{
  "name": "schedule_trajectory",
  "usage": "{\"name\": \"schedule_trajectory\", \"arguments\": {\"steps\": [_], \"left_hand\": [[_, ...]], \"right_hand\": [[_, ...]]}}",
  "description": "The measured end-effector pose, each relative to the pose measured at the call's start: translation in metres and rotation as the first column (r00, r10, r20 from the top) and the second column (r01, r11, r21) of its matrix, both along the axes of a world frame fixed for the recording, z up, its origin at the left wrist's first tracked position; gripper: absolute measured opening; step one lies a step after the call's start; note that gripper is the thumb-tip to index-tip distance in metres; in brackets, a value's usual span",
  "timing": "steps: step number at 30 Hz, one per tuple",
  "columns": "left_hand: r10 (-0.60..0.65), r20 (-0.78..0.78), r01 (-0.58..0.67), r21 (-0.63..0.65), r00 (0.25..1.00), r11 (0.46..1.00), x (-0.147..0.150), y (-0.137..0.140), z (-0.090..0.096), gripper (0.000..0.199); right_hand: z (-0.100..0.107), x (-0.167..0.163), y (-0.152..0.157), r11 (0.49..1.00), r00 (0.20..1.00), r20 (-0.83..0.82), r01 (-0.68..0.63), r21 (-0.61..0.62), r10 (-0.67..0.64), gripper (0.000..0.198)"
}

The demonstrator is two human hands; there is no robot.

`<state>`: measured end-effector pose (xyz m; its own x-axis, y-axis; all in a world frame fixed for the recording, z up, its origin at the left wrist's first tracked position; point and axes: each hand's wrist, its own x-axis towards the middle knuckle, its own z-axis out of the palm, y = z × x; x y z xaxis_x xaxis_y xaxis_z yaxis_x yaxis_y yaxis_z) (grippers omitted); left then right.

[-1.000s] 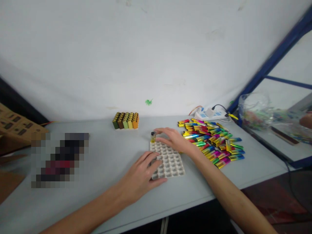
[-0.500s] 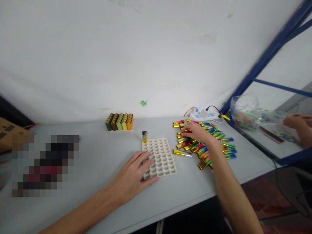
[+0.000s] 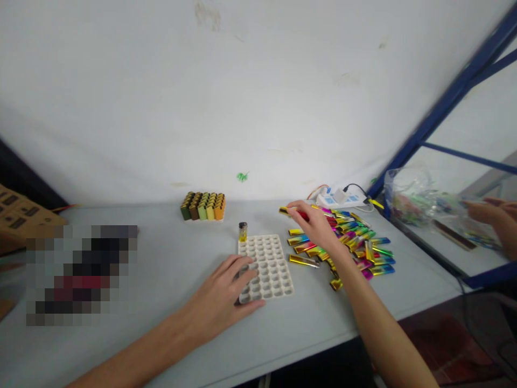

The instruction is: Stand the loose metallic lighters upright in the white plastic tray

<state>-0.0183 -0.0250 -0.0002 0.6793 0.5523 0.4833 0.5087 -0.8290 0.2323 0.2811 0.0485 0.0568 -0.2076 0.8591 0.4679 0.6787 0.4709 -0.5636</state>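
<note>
My left hand (image 3: 226, 283) is at the near left corner of a white tray (image 3: 286, 269) with rows of pockets. Its fingers lie over the left side and its thumb runs along the near edge. One lighter (image 3: 243, 233) with a black top and a clear yellowish body stands upright at the tray's far left corner. Over the far left part of a pile of shiny coloured lighters (image 3: 355, 240), my right hand (image 3: 311, 221) is closed on a shiny gold and red lighter (image 3: 284, 210). The gold end of that lighter points left; my fingers hide part of it.
A block of lighters (image 3: 204, 206) in green, brown, yellow and orange stands by the wall. Behind the pile are a power strip (image 3: 338, 198) and cables. A blue metal frame (image 3: 438, 116) borders the right, with plastic bags (image 3: 420, 191) and another person's hand (image 3: 493, 215) beyond. A cardboard box (image 3: 28, 218) is left.
My right hand has lifted a gold and red lighter from the pile and moved slightly left and away from me. My left hand stays on the tray. The view has shifted slightly.
</note>
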Motion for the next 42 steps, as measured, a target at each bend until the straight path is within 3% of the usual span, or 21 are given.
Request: {"name": "schedule_trajectory", "arguments": {"steps": [7, 12, 16, 20, 24, 26, 31, 37, 42], "left_hand": [[-0.005, 0.0, 0.005, -0.003, 1.0, 1.0, 0.0, 0.001, 0.001, 0.043], [-0.012, 0.012, 0.012, -0.007, 1.0, 1.0, 0.001, 0.001, 0.001, 0.04], [-0.011, 0.008, 0.011, -0.011, 1.0, 1.0, 0.001, 0.001, 0.001, 0.042], [-0.01, 0.015, 0.01, -0.011, 1.0, 1.0, 0.001, 0.001, 0.001, 0.04], [-0.015, 0.009, 0.015, -0.012, 1.0, 1.0, 0.001, 0.001, 0.003, 0.039], [-0.016, 0.004, 0.016, -0.016, 1.0, 1.0, 0.001, 0.001, 0.004, 0.038], [-0.02, -0.014, 0.02, -0.022, 1.0, 1.0, 0.0, 0.001, 0.005, 0.034], [-0.019, -0.019, 0.018, -0.015, 1.0, 1.0, 0.0, 0.0, 0.005, 0.035], [-0.015, -0.003, 0.015, -0.014, 1.0, 1.0, 0.0, -0.001, 0.004, 0.037]], "right_hand": [[-0.012, -0.026, -0.001, 0.999, 0.988, -0.153, -0.027, -0.021, 0.023, 0.033], [-0.008, -0.037, -0.005, 0.993, 0.985, -0.13, -0.114, 0.032, 0.117, 0.042], [-0.008, -0.046, -0.011, 0.976, 0.957, -0.244, -0.189, -0.107, 0.158, 0.04], [-0.014, -0.053, -0.014, 0.917, 0.888, -0.442, -0.275, -0.289, 0.127, 0.041], [-0.018, -0.062, -0.011, 0.766, 0.739, -0.673, -0.446, -0.463, 0.024, 0.059], [-0.018, -0.066, -0.01, 0.711, 0.697, -0.715, -0.475, -0.518, -0.055, 0.062], [-0.02, -0.072, -0.011, 0.667, 0.693, -0.697, -0.433, -0.607, -0.184, 0.047], [-0.025, -0.072, -0.008, 0.697, 0.655, -0.73, -0.43, -0.573, -0.195, 0.048], [-0.022, -0.07, -0.005, 0.749, 0.57, -0.817, -0.505, -0.428, -0.082, 0.049]]}}
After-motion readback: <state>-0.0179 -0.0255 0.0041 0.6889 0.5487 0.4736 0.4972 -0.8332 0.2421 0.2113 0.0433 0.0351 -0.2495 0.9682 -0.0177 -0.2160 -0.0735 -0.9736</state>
